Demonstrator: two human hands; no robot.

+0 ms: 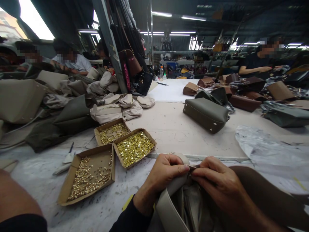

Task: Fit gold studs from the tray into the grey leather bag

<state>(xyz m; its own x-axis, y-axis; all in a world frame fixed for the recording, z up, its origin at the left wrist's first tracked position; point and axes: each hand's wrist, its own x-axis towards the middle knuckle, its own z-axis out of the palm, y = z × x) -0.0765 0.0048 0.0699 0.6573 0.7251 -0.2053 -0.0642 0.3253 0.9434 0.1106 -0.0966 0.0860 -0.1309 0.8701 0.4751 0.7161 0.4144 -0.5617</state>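
The top edge of a grey-and-brown bag [183, 199] is pinched between the left hand [164, 175] and the right hand [217, 185], each grip clenched on it at the bench's [173, 129] near edge. Three cardboard trays of brass fittings [134, 147] are seen just to the left.

1. The grey handbag [169, 206] pinched by the left hand [161, 175] and right hand [217, 185] looks like matt, smooth leather.
2. Shiny brass studs [135, 148] fill rough cardboard trays [64, 190].
3. The worktable [178, 129] looks dull and scuffed.
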